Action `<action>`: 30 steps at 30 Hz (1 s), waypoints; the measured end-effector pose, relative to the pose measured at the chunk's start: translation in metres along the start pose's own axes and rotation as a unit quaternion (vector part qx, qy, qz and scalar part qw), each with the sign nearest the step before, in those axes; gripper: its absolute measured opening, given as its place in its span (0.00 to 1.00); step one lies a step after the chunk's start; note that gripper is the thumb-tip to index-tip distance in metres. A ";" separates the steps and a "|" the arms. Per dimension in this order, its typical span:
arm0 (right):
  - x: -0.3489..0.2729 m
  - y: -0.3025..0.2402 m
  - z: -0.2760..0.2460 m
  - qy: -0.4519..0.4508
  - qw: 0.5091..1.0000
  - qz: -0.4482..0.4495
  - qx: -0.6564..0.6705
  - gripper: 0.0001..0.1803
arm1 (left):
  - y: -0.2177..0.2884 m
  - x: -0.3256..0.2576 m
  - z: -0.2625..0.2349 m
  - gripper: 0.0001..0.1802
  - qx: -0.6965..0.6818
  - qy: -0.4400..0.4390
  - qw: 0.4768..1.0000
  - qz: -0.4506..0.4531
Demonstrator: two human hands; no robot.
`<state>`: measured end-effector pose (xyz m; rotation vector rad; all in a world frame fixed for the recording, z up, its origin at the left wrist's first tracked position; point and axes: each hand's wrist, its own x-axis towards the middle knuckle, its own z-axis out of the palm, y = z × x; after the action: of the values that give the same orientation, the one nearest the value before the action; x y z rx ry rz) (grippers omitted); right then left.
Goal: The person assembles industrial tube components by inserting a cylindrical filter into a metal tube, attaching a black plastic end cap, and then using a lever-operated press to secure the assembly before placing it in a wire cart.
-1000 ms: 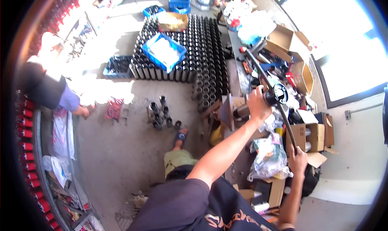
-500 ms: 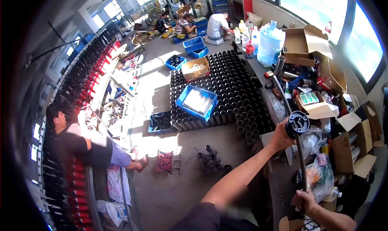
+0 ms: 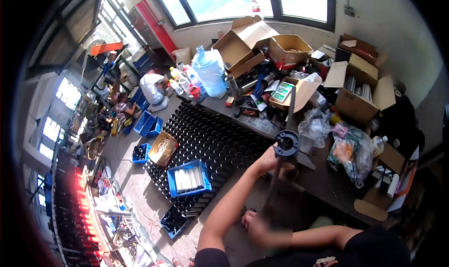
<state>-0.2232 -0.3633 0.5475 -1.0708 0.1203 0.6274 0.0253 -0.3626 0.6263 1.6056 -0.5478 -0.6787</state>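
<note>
well, the left hand (image 3: 267, 160) is grasping a round black part (image 3: 286, 150), its fingers wrapping around the side below the ringed face. the part is sitting in line with a long metal bar (image 3: 292, 104), just beside the edge of the dark workbench (image 3: 322, 192); i cannot tell whether the bar is running through it or behind it. the right hand (image 3: 256, 225), partly blurring, is clenching around the bar's lower end. on the bench, a clear plastic bag (image 3: 353, 150) is lying to the right of the part, an open cardboard box (image 3: 355, 103) is standing behind the bag, and a big blue jug (image 3: 209, 73) is standing farther left. on the floor, many black tubes (image 3: 220, 131) are standing in rows, and a blue crate (image 3: 191, 192) is resting on them, holding pale pieces.
</note>
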 end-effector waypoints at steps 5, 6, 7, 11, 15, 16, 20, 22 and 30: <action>-0.029 -0.111 -0.088 0.183 0.898 -0.358 -0.178 0.18 | -0.031 -0.198 0.029 0.30 -0.240 0.095 0.928 -0.270; -0.015 -0.146 -0.114 0.251 0.855 -0.407 -0.201 0.21 | -0.015 -0.247 0.053 0.33 -0.313 0.114 0.907 -0.256; 0.015 -0.182 -0.150 0.310 0.758 -0.496 -0.288 0.24 | 0.004 -0.275 0.081 0.34 -0.361 0.137 0.899 -0.209; 0.108 -0.341 -0.194 0.172 0.435 -0.609 -0.641 0.44 | 0.053 -0.256 0.153 0.23 0.138 0.394 0.872 -0.256; 0.184 -0.460 -0.228 -0.011 0.338 -0.348 -0.874 0.15 | 0.097 -0.142 0.166 0.17 0.470 0.470 0.665 -0.339; 0.192 -0.462 -0.239 0.006 0.365 -0.329 -0.871 0.11 | 0.102 -0.123 0.161 0.15 0.512 0.472 0.614 -0.371; 0.218 -0.438 -0.281 0.028 0.375 -0.522 -0.766 0.12 | 0.086 -0.106 0.151 0.15 0.615 0.513 0.509 -0.315; 0.227 -0.431 -0.273 0.049 0.424 -0.411 -0.806 0.14 | 0.088 -0.103 0.141 0.15 0.628 0.502 0.476 -0.355; 0.122 -0.398 -0.266 0.238 0.436 -0.260 -0.828 0.15 | 0.038 -0.140 0.035 0.18 0.761 0.498 0.404 -0.103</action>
<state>0.1435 -0.6671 0.6807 -3.0610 -0.4898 -0.4888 -0.0981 -0.2959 0.6779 3.3014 0.2020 1.2444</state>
